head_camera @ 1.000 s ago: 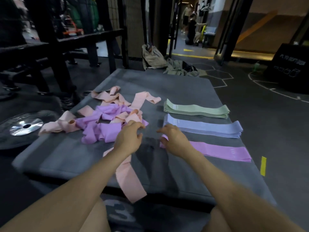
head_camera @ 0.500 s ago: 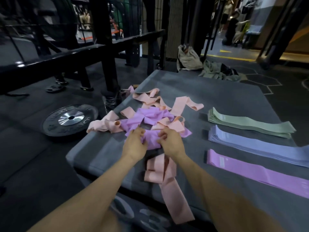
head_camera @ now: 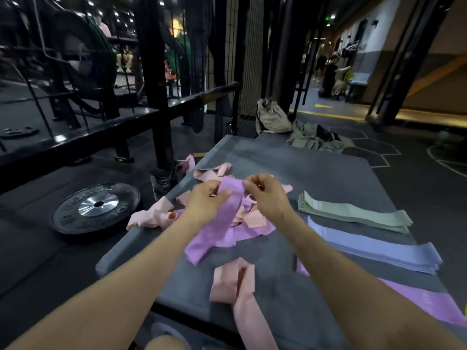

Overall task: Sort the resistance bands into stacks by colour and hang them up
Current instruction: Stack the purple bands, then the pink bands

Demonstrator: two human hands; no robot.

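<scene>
My left hand point(head_camera: 206, 199) and my right hand point(head_camera: 265, 193) both pinch the top edge of a purple band point(head_camera: 214, 231), lifted above a loose heap of pink and purple bands point(head_camera: 154, 215) on a grey mat point(head_camera: 316, 173). Its lower end trails down onto the mat. A pink band point(head_camera: 240, 286) lies near me and hangs over the mat's front edge. To the right lie flat stacks: green point(head_camera: 353, 213), blue point(head_camera: 374, 248) and purple point(head_camera: 429, 301), the last partly hidden by my right forearm.
A black weight plate point(head_camera: 97, 207) lies on the floor left of the mat. Black rack rails point(head_camera: 113, 125) stand behind it. A beige bag point(head_camera: 271, 117) and crumpled clothes point(head_camera: 313, 137) sit past the mat's far edge. People stand far off in the corridor.
Both hands went from the mat's front to the heap, took hold of a purple band and raised it. The view has swung left and upward.
</scene>
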